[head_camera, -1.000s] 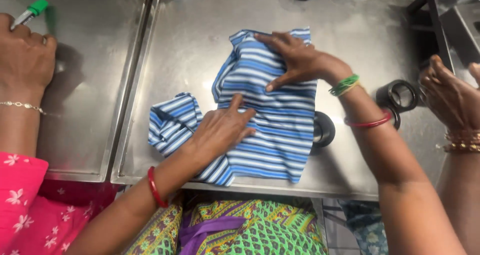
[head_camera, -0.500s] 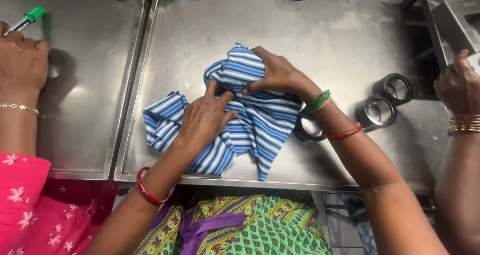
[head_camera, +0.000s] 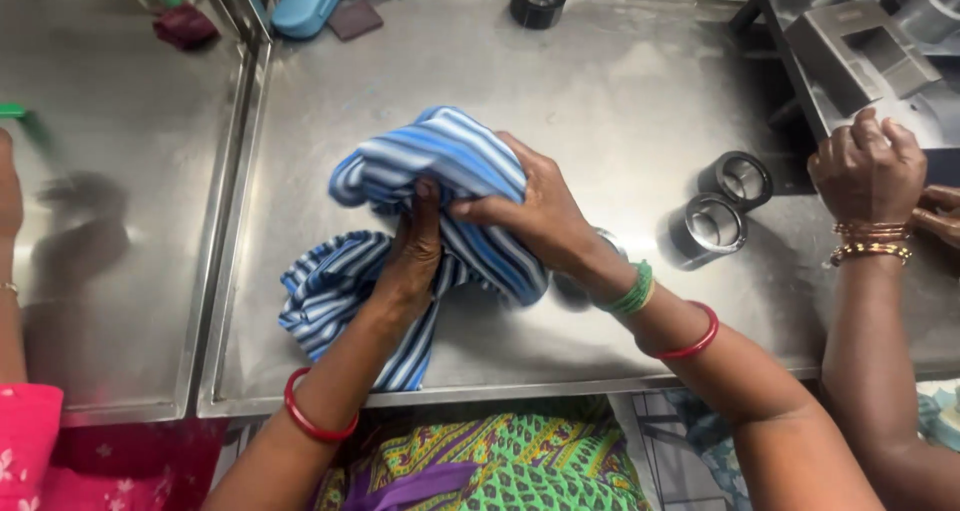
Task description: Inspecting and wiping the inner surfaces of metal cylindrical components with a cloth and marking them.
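Both hands clutch a bunched blue-and-white striped cloth (head_camera: 440, 171) at mid-table: left hand (head_camera: 412, 256) w/ fingers curled into its folds, right hand (head_camera: 530, 211) clamped over the top. Cloth's lower part trails onto the steel table (head_camera: 620, 91) toward the near edge. 2 black metal rings (head_camera: 720, 206) sit just right of the right wrist; a co-worker's hand (head_camera: 868, 166) rests beyond them.

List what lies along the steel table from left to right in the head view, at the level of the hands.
Striped blue cloth → left hand → right hand → nearer black metal ring → farther black metal ring → another person's hand.
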